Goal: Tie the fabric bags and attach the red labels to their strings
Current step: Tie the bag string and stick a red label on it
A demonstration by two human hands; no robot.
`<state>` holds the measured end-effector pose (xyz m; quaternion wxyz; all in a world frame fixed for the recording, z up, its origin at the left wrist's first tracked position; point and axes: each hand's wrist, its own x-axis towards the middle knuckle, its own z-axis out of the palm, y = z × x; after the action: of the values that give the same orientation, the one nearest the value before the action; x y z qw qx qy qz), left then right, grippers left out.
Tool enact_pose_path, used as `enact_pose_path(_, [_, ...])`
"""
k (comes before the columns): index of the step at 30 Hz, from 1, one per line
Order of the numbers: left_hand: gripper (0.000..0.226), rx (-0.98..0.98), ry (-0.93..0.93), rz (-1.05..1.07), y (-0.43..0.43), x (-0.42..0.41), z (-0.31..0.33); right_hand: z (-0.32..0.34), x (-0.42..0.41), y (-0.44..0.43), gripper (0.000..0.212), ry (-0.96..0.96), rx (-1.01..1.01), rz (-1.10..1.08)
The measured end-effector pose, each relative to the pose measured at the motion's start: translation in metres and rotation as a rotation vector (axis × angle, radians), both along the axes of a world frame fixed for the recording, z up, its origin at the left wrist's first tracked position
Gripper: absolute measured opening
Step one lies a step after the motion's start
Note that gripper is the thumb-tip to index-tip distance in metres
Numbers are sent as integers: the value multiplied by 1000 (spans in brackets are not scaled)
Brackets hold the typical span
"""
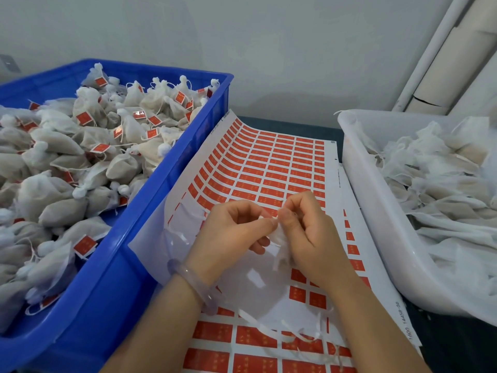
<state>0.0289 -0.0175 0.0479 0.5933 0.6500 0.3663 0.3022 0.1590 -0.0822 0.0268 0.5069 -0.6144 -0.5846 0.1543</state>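
The person is working one fabric bag (281, 249) dead centre, over the red label sheet (269, 162). The left hand (231, 230) and right hand (306, 232) are both pinching its gathered top with curled fingertips. It's looking featherlight and floppy, so gripping at the neck is probably the way. Tagged bags (88, 157) are sitting in the blue crate (129, 211) at 9 o'clock, untied ones (443, 184) in the white tub (363, 189) at 3.

Grip of left hand (234, 230), right hand (305, 227), apparently on fabric bag (281, 239)
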Motion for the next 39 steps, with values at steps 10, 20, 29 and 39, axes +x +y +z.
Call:
enact_pose_path(10, [22,59,21,-77,-1,2,2,-2,-8,5,12,-1,141,-97])
enact_pose_path(20, [18,110,-39,-112,-5,2,-2,13,-8,2,12,464,20,-74])
enact_pose_path(29, [15,271,-22,-51,-8,3,-2,22,-14,3,23,927,-58,84])
enact_pose_path(39, [18,311,-46,-92,-9,2,5,28,-7,-1,19,882,-10,129])
